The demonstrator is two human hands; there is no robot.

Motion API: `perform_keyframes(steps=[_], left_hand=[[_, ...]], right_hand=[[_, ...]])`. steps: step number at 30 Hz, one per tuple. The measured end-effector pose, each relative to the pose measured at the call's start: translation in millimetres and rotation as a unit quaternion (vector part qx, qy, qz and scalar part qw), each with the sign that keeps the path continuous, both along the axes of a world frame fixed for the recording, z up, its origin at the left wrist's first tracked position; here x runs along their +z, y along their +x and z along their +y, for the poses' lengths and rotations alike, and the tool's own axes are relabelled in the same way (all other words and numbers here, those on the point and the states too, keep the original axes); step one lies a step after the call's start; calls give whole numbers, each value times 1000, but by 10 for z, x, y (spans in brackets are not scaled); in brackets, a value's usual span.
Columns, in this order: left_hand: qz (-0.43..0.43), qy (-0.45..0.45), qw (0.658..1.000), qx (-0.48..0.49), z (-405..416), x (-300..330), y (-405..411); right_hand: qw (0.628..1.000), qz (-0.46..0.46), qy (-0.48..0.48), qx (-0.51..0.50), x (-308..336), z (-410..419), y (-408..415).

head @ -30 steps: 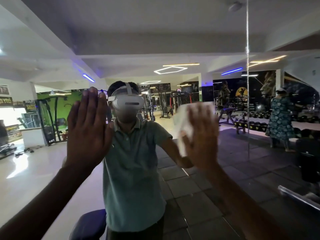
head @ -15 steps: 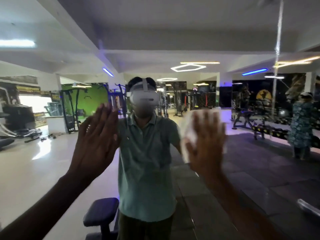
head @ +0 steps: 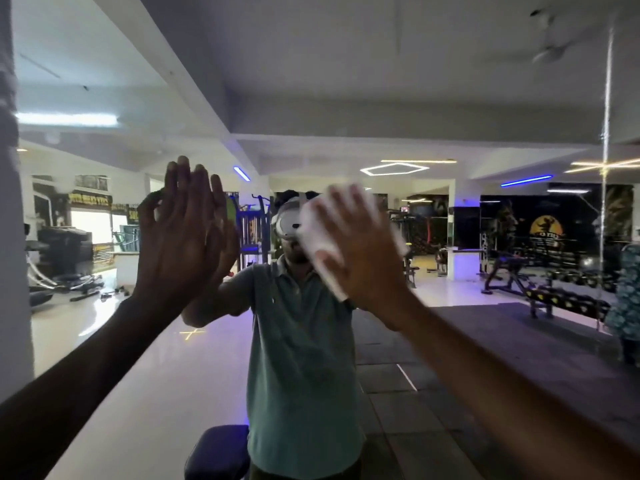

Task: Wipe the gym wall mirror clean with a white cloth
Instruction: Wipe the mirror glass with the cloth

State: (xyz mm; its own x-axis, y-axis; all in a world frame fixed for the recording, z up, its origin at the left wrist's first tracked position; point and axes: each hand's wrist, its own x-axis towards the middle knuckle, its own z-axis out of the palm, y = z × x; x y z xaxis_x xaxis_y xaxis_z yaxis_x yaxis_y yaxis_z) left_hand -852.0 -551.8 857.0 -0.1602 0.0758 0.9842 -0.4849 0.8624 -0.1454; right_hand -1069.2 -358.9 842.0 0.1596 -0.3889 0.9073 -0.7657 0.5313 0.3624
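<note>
The wall mirror fills nearly the whole view; its left edge meets a white pillar just beside the left arm, and a vertical seam between panels runs well to the right of both hands, with wide open glass between. The right hand presses a white cloth flat on the glass, straight fingers spread over it, cloth showing past the fingertips and below the thumb. The left hand lies flat on the mirror, fingers straight and close together, holding nothing. Reflected are the person in a green polo shirt, a padded bench, weight benches and ceiling lights
</note>
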Motion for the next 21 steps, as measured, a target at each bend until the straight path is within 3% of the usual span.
perform_keyframes(steps=[2, 4, 7, 9, 11, 13, 15, 18, 21], left_hand=[[-17, -10, 1000, 3, -108, -44, 19], [-44, -17, 999, 13, -238, -79, 27], [-53, -5, 999, 6, -328, -103, -7], [-40, 12, 999, -7, -287, -107, -28], [-34, 10, 999, -4, -276, -122, -44], [-42, 0, 999, -3, -315, -129, -36], [-47, -4, 999, -5, -365, -117, -11], [-46, -8, 999, -11, -389, -113, -2], [-38, -13, 999, -13, -398, -117, -14]], right_hand=[[990, -79, -98, -60, 198, 431, -391], [958, -167, -221, -78, 234, 786, -646], [902, -254, -339, -82, 86, 506, -395], [930, -229, -279, -63, -163, 3, 70], [984, -131, -117, -18, -463, -400, 461], [999, -35, 7, 9, -582, -465, 522], [999, 15, 37, 20, -385, -235, 292], [988, -87, -116, -50, -8, 299, -243], [925, -209, -304, -92, 47, 606, -504]])
